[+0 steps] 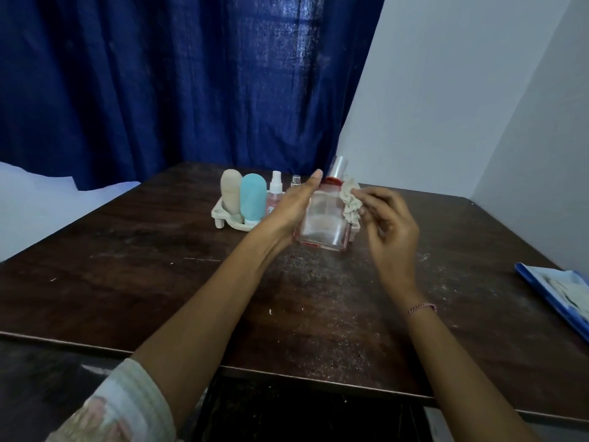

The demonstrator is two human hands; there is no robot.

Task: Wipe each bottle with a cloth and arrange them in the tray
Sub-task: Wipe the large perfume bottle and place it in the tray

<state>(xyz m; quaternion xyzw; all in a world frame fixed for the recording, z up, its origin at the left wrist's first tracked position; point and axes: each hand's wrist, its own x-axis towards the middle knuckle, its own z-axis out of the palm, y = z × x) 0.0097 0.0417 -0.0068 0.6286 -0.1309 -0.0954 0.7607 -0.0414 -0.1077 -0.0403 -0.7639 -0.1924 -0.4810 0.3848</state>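
The fingers [373, 199] of my right hand [392, 228] pinch the crumpled cloth [350, 199] against the right shoulder of the clear bottle [322, 224]. My left hand [294, 202] grips that bottle by its left side, tilted, above the desk [191, 282]. Just behind it stands the tray [223, 220], with a beige bottle [231, 189], a teal bottle [252, 196] and a small spray bottle [275, 189] upright in it. A blue folder [554, 291] lies at the desk's right edge.
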